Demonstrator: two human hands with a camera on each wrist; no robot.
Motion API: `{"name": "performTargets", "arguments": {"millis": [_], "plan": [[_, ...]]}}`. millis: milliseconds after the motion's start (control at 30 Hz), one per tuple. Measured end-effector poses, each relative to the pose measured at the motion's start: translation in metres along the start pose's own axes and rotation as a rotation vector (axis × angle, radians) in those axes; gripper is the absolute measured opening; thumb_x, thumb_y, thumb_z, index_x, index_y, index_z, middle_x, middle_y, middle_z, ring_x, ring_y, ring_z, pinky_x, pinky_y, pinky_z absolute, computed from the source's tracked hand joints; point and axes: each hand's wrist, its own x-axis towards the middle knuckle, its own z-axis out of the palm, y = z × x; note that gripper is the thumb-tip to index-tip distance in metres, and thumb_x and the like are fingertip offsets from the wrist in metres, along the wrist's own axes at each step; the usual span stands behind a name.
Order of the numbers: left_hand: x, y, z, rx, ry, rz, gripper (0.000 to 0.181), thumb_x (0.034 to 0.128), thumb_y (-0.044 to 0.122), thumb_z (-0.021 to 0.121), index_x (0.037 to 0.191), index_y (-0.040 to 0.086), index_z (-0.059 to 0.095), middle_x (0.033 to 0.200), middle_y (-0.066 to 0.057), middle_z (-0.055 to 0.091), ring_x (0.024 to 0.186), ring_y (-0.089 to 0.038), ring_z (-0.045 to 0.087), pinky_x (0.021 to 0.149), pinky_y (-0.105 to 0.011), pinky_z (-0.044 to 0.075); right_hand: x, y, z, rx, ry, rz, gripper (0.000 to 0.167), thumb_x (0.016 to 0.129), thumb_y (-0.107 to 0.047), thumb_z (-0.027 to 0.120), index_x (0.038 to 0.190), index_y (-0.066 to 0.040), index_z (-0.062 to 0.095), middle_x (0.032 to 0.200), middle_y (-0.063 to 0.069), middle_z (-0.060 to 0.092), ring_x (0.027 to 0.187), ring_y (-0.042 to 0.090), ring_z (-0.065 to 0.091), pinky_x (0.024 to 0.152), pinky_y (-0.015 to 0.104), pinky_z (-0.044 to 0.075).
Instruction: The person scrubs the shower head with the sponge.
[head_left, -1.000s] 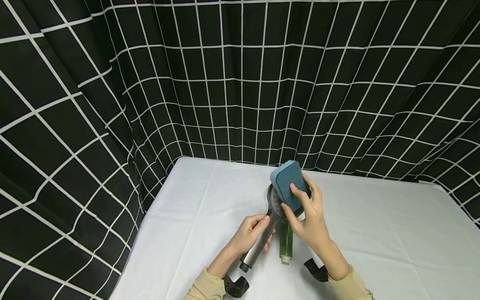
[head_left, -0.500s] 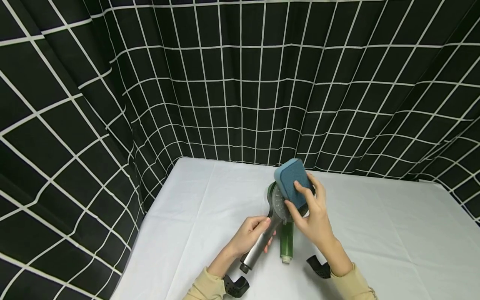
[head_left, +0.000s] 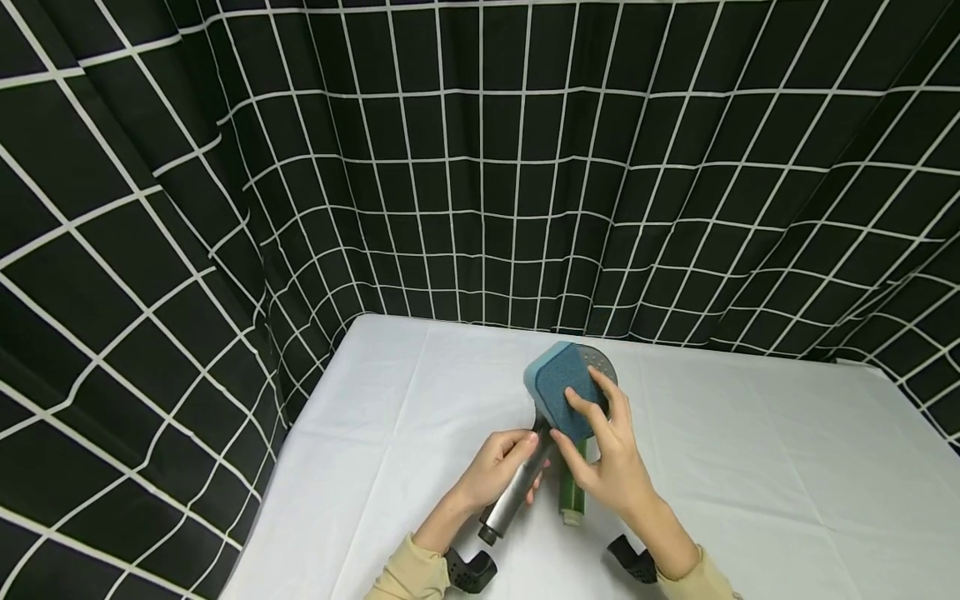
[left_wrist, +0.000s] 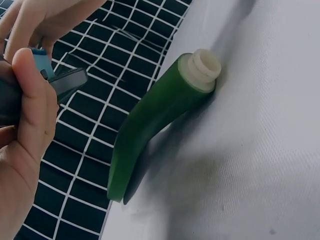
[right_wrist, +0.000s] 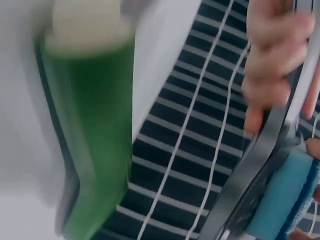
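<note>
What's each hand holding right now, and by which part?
Left hand: the gray shower head, by the upper part of its handle. Right hand: the blue sponge, by its darker face and edges.

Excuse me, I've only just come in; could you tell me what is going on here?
A person's left hand grips a grey shower head by its handle. The right hand holds a blue sponge against the spray face, covering part of it. A green piece with a pale threaded end lies on the white table, partly hidden behind the shower head in the head view; neither hand holds it.
</note>
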Motion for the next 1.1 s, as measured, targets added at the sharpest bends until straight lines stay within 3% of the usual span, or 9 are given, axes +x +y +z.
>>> {"name": "performTargets", "arguments": {"millis": [100, 233, 333, 500, 633, 767, 933, 1000, 1100], "plan": [[0.0, 0.002, 0.001, -0.005, -0.001, -0.021, 0.042, 0.1029, 0.015, 0.032, 0.096, -0.023, 0.049, 0.068, -0.029, 0.052, 0.048, -0.009, 0.054, 0.045, -0.028, 0.05, 0.008, 0.013, -0.007, -0.022, 0.048, 0.044, 0.048, 0.089, -0.036, 0.06, 0.118, 0.001, 0.058, 0.136, 0.028, 0.035, 0.122, 0.041, 0.036, 0.099, 0.03, 0.035], [0.0, 0.001, 0.003, -0.012, 0.011, -0.042, 0.042, 0.1025, 0.014, 0.032, 0.095, -0.024, 0.048, 0.071, -0.033, 0.05, 0.049, -0.009, 0.054, 0.045, -0.027, 0.05, 0.017, 0.029, -0.017, -0.083, 0.105, 0.147, 0.046, 0.085, -0.027, 0.067, 0.12, 0.001, 0.057, 0.136, 0.028, 0.035, 0.125, 0.039, 0.033, 0.089, 0.05, 0.039], [0.0, 0.0, 0.003, -0.029, 0.023, -0.044, 0.039, 0.1022, 0.011, 0.031, 0.094, -0.024, 0.048, 0.071, -0.036, 0.049, 0.049, -0.01, 0.054, 0.046, -0.027, 0.05, 0.014, 0.028, -0.016, -0.093, 0.109, 0.169, 0.046, 0.084, -0.025, 0.068, 0.119, 0.002, 0.057, 0.134, 0.028, 0.036, 0.126, 0.04, 0.032, 0.088, 0.058, 0.036], [0.002, -0.001, 0.001, -0.052, 0.069, 0.002, 0.04, 0.1026, 0.01, 0.029, 0.096, -0.025, 0.048, 0.07, -0.041, 0.046, 0.047, -0.01, 0.054, 0.045, -0.031, 0.051, -0.005, 0.008, -0.004, -0.082, 0.061, 0.116, 0.05, 0.089, -0.039, 0.058, 0.118, 0.001, 0.058, 0.133, 0.03, 0.037, 0.118, 0.043, 0.036, 0.084, 0.054, 0.036], [0.003, 0.0, 0.001, -0.048, 0.093, 0.04, 0.041, 0.1028, 0.012, 0.03, 0.096, -0.025, 0.047, 0.07, -0.042, 0.044, 0.046, -0.008, 0.053, 0.045, -0.028, 0.05, -0.014, 0.0, 0.001, -0.083, 0.03, 0.113, 0.05, 0.09, -0.04, 0.056, 0.119, 0.001, 0.057, 0.133, 0.03, 0.036, 0.117, 0.043, 0.036, 0.082, 0.051, 0.038], [0.002, 0.002, 0.002, -0.07, 0.084, 0.029, 0.042, 0.103, 0.014, 0.03, 0.096, -0.024, 0.047, 0.068, -0.033, 0.047, 0.047, -0.008, 0.053, 0.045, -0.026, 0.05, -0.005, 0.008, -0.004, -0.096, 0.031, 0.171, 0.045, 0.085, -0.026, 0.066, 0.12, 0.0, 0.057, 0.135, 0.028, 0.034, 0.121, 0.039, 0.034, 0.085, 0.05, 0.039], [0.002, 0.002, 0.003, -0.086, 0.053, -0.015, 0.042, 0.1032, 0.014, 0.028, 0.095, -0.022, 0.048, 0.069, -0.019, 0.052, 0.05, -0.01, 0.054, 0.045, -0.024, 0.049, 0.012, 0.024, -0.012, -0.096, 0.106, 0.224, 0.049, 0.074, -0.002, 0.073, 0.119, 0.003, 0.056, 0.135, 0.027, 0.034, 0.124, 0.039, 0.03, 0.087, 0.055, 0.035], [0.002, 0.002, 0.002, -0.078, 0.051, -0.017, 0.043, 0.1032, 0.014, 0.028, 0.095, -0.022, 0.049, 0.069, -0.021, 0.052, 0.05, -0.01, 0.054, 0.045, -0.024, 0.049, 0.013, 0.025, -0.013, -0.091, 0.12, 0.225, 0.047, 0.075, -0.005, 0.073, 0.119, 0.003, 0.057, 0.134, 0.027, 0.035, 0.123, 0.04, 0.03, 0.086, 0.055, 0.034], [0.002, 0.003, 0.001, -0.065, 0.074, -0.007, 0.043, 0.1033, 0.016, 0.029, 0.095, -0.022, 0.049, 0.069, -0.026, 0.051, 0.049, -0.01, 0.054, 0.044, -0.03, 0.05, 0.004, 0.016, -0.009, -0.091, 0.096, 0.192, 0.045, 0.083, -0.022, 0.069, 0.119, 0.002, 0.057, 0.134, 0.028, 0.036, 0.121, 0.042, 0.032, 0.085, 0.055, 0.033]]}}
